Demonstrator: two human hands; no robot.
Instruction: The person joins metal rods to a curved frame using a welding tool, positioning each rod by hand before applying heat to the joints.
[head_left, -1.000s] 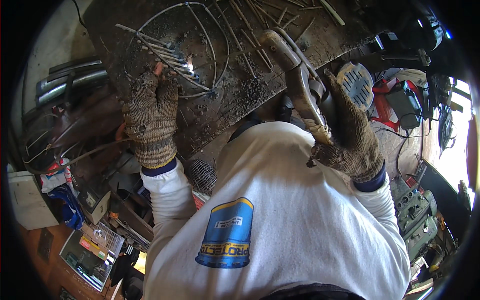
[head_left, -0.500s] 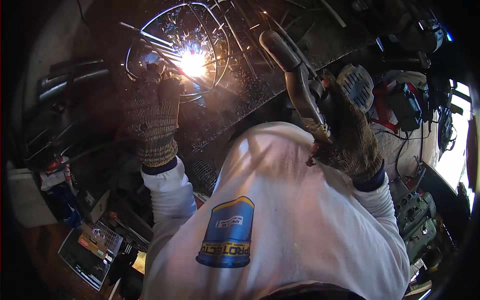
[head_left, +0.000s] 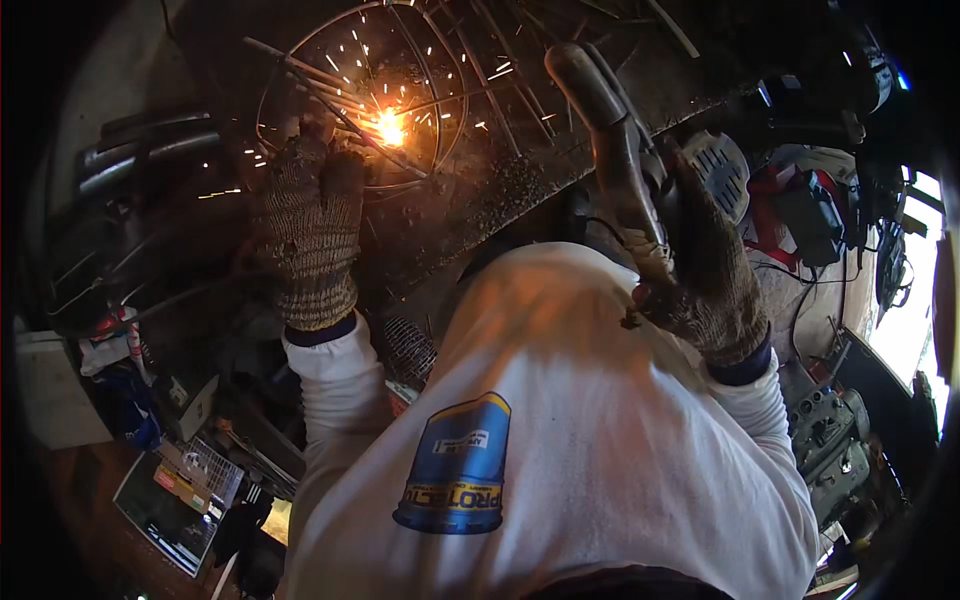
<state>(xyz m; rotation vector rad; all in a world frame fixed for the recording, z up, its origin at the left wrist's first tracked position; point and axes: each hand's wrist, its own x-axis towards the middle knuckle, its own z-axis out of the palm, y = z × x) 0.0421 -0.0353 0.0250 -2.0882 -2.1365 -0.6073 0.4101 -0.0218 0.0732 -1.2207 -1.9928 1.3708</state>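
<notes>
My left hand [head_left: 312, 225], in a knitted work glove, reaches to a round metal rod frame [head_left: 464, 95] on the dark worktable. Its fingers close on the frame's near left side, though the fingertips are dim. Just right of them, an orange glow [head_left: 390, 127] throws sparks over the crossing rods. In my gloved right hand [head_left: 712, 275] is a worn grey electrode holder [head_left: 622, 165], its head pointing up and left. A thin rod, apparently the electrode [head_left: 475, 94], runs from near that head toward the glow.
Loose rods [head_left: 485, 75] lie on the worktable [head_left: 500, 215]. A slotted light-coloured plate [head_left: 720, 175] and a red and dark box [head_left: 800, 215] stand beyond my right hand. A grey machine part [head_left: 835, 440] sits at lower right. Metal tubes [head_left: 150, 160] lie at left.
The bright white arc has dwindled to a small orange glow with scattered sparks. My right hand and the electrode holder have shifted slightly up and right. My left hand stays nearly still.
</notes>
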